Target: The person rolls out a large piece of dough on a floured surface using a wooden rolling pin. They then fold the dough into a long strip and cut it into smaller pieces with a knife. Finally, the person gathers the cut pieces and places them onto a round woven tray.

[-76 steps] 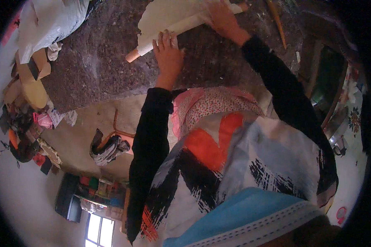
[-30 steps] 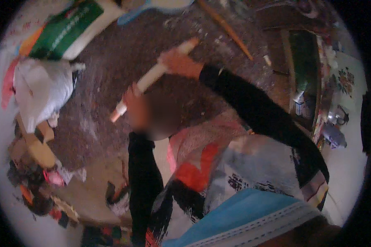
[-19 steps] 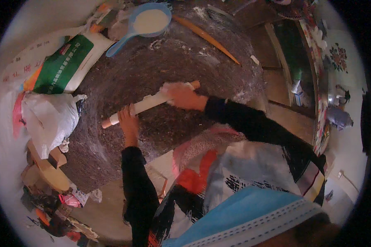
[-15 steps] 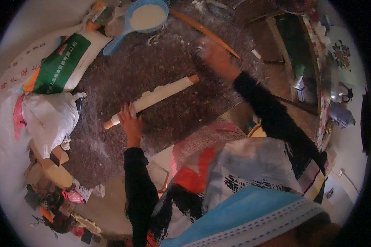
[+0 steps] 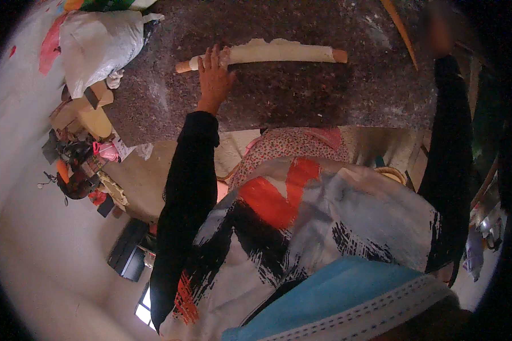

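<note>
A sheet of pale dough [image 5: 273, 52] is wrapped around a wooden rolling pin [image 5: 340, 55], whose bare ends stick out at both sides. The pin lies crosswise on the dark speckled table. My left hand [image 5: 213, 78] rests on the dough near the pin's left end, palm down with fingers spread. Far to the right, my right hand [image 5: 439, 35] is stretched out past the table's right part; it is dark and smeared, so its fingers cannot be made out. Close to it lies a slimmer tapered wooden stick [image 5: 401, 34], apart from the hand as far as I can see.
White flour dusts the dark table [image 5: 267, 102], whose near edge runs in front of my apron. A white plastic sack [image 5: 105, 48] stands at the left edge, with cardboard pieces [image 5: 94, 116] below it. Mixed clutter [image 5: 82, 176] lies further left.
The view has turned, so the dough and pin appear higher and more level, and the blue ladle of flour is out of sight. My right arm has swung out to the right.
</note>
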The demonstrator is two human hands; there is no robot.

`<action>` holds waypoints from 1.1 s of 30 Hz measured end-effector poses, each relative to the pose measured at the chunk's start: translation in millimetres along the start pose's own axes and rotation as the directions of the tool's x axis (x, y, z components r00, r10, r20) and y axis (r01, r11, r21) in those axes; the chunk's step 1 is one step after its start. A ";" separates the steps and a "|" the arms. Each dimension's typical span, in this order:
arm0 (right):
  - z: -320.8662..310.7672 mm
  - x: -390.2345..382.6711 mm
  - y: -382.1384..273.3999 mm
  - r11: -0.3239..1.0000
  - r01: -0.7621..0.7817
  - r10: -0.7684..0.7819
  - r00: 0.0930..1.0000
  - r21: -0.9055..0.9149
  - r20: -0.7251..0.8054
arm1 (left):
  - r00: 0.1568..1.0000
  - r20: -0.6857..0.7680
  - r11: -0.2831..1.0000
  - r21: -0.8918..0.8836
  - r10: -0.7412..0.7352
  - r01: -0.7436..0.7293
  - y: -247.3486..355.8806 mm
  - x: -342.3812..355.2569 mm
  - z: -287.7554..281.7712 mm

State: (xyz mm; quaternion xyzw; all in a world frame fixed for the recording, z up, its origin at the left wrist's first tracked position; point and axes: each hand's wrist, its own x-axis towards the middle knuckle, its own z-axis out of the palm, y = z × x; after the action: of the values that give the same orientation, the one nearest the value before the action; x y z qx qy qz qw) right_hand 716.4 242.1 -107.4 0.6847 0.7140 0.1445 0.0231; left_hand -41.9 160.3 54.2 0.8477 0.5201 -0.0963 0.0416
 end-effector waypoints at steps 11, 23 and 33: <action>-281.0 -130.7 -130.8 0.849 -0.381 0.318 0.922 0.367 0.221 | 0.584 0.058 0.435 -0.609 -0.809 0.663 -60.6 -21.3 -7.6; -375.7 -70.8 -457.8 0.816 -0.007 -0.212 0.926 0.578 0.311 | 0.722 0.492 -0.121 -0.857 -0.486 0.502 -136.9 1.4 76.8; -370.1 -7.5 -525.6 0.810 0.277 -0.450 0.859 0.517 0.246 | 0.940 -0.163 0.797 -0.584 -0.299 0.153 -117.0 -23.0 65.1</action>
State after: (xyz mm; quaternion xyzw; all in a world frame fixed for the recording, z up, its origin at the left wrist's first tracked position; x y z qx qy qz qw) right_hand 121.0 159.2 120.6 0.5323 0.8304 -0.1641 0.0156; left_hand -164.0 182.4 -1.3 0.7337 0.6243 0.1632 0.2129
